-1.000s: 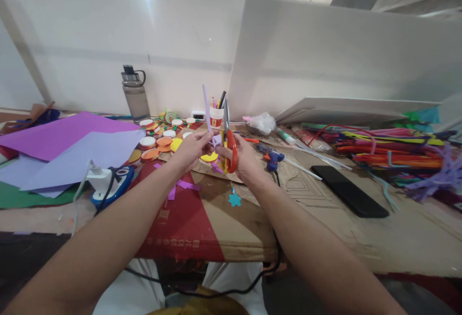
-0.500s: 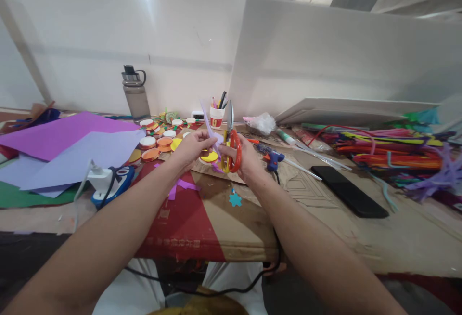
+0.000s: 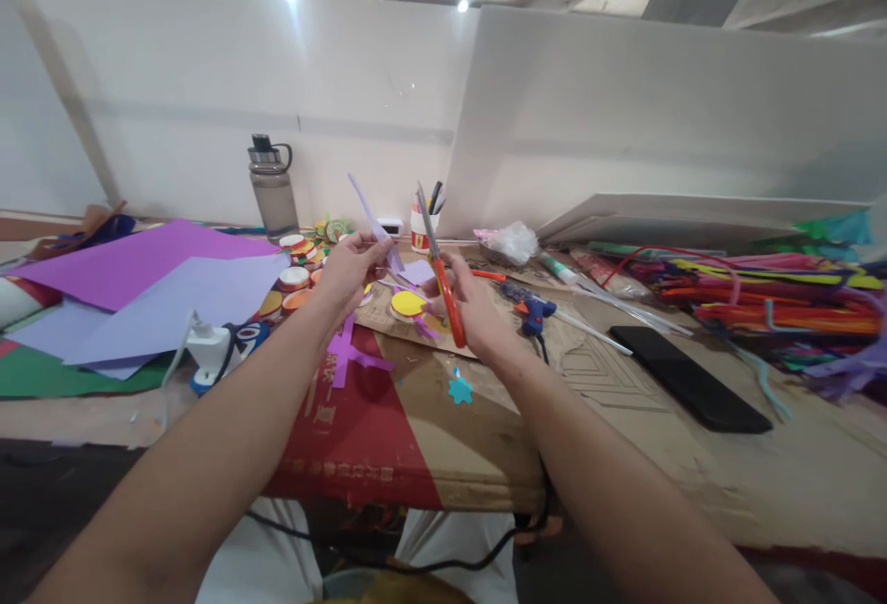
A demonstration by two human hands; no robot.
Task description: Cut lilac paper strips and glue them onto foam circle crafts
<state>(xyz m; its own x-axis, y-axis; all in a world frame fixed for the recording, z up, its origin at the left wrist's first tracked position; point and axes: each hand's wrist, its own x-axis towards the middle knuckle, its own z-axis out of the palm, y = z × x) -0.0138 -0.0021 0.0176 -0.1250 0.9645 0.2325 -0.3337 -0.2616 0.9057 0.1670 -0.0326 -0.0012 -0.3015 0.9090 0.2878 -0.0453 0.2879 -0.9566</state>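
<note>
My left hand pinches a narrow strip of light purple paper, which sticks up and leans left. In my right hand is a pair of scissors with red-orange handles, its blades pointing up and slightly left, apart from the strip. Below and between the hands lies a yellow-topped round disc on a piece of brown cardboard. A small light purple piece of paper shows behind it. Darker purple strips lie crossed on the red area under my left wrist.
Large purple sheets, a water bottle and a blue plug strip stand left. A pen cup is behind the hands. To the right are a glue gun, a black phone and colourful pipe cleaners. A teal paper shape lies in front.
My hands have moved apart, the left one drawing the light purple strip leftward. The scissors have turned, and their blades now lean left. The camera view has shifted slightly.
</note>
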